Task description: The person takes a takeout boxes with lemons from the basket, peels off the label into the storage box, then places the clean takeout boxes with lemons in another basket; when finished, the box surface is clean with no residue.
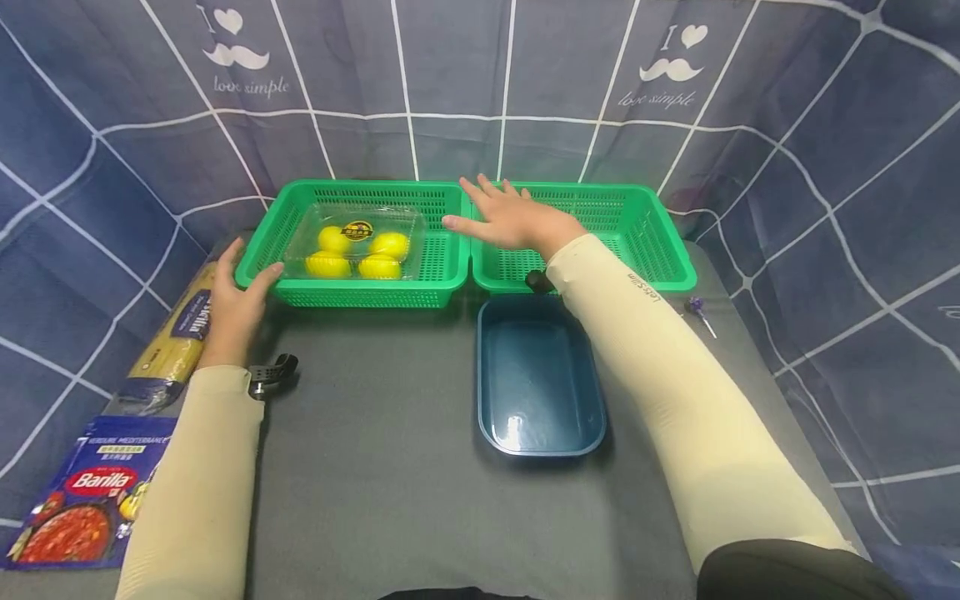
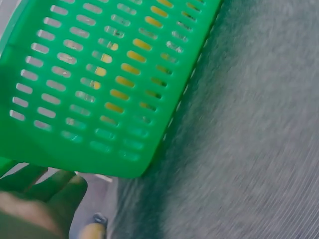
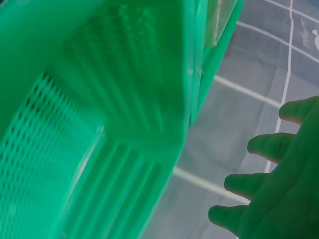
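My left hand (image 1: 234, 308) is at the left end of a green basket (image 1: 360, 296), thumb and fingers spread apart near its corner. The left wrist view shows its fingers (image 2: 67, 191) by the basket's end, just past the slotted wall. In that basket lies a clear plastic box (image 1: 408, 218) with several yellow round fruits (image 1: 327, 265). My right hand (image 1: 517, 221) is over the place where this basket meets a second green basket (image 1: 637, 285), fingers straight and fanned out. In the right wrist view the fingers (image 3: 271, 147) are beside the second basket and hold nothing.
A dark blue rectangular tub (image 1: 536, 375) stands in front of the second basket. To its right lies a small purple-headed lollipop (image 1: 697, 308). A spaghetti pack (image 1: 168, 350) and a blue Barilla pouch (image 1: 90, 500) lie along the left edge. Checked curtains (image 1: 457, 75) enclose the table.
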The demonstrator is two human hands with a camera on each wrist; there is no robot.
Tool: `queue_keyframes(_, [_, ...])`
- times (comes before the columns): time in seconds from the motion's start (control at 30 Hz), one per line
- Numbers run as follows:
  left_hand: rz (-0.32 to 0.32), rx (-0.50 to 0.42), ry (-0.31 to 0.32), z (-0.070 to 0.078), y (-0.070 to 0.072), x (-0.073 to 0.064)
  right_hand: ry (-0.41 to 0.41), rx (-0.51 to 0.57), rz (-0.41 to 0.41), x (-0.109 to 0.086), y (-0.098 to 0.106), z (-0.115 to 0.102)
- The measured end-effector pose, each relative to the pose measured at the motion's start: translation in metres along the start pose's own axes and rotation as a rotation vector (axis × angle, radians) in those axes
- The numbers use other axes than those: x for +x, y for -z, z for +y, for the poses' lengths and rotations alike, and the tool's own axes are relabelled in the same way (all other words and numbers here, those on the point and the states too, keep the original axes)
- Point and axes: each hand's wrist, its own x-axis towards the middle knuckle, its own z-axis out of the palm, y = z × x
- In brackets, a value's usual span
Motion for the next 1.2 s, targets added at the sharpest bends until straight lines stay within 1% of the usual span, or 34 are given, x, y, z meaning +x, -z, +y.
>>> queue_keyframes(0.07, [0.025,-0.05,0.023,-0.001,-0.002,-0.003,0.019,0.047,-0.003,0.006,-0.003,-0.008])
queue_keyframes(0.17, [0.051,-0.212,0.036,-0.006,-0.009,-0.005,0.047,0.131,0.002,0.014,-0.007,-0.018])
queue_keyframes(0.2, [0.057,-0.234,0.03,-0.007,-0.011,-0.006,0.06,0.159,0.006,0.016,-0.008,-0.022])
queue_keyframes(0.3, [0.072,-0.348,-0.002,-0.008,-0.017,-0.007,0.097,0.204,0.01,0.022,-0.01,-0.034])
queue_keyframes(0.37, [0.076,-0.377,-0.014,-0.007,-0.018,-0.009,0.12,0.234,0.015,0.025,-0.012,-0.041])
queue_keyframes(0.43, [0.072,-0.399,-0.02,-0.005,-0.018,-0.011,0.134,0.275,0.02,0.029,-0.014,-0.047])
queue_keyframes(0.53, [0.064,-0.426,-0.025,-0.004,-0.018,-0.012,0.13,0.355,0.034,0.037,-0.018,-0.055])
queue_keyframes(0.67, [0.072,-0.459,-0.033,-0.006,-0.019,-0.012,0.085,0.463,0.055,0.048,-0.026,-0.064])
queue_keyframes(0.83, [0.084,-0.483,-0.033,-0.012,-0.021,-0.01,0.034,0.595,0.122,0.063,-0.037,-0.071])
queue_keyframes(0.93, [0.086,-0.5,-0.037,-0.015,-0.022,-0.008,-0.008,0.71,0.157,0.071,-0.043,-0.073])
queue_keyframes(1.0, [0.087,-0.505,-0.046,-0.016,-0.023,-0.008,-0.036,0.817,0.172,0.074,-0.048,-0.073])
queue_keyframes(1.13, [0.081,-0.5,-0.06,-0.015,-0.025,-0.008,-0.093,1.023,0.18,0.08,-0.057,-0.074])
queue_keyframes(1.2, [0.074,-0.499,-0.056,-0.012,-0.025,-0.01,-0.119,1.102,0.181,0.082,-0.062,-0.074])
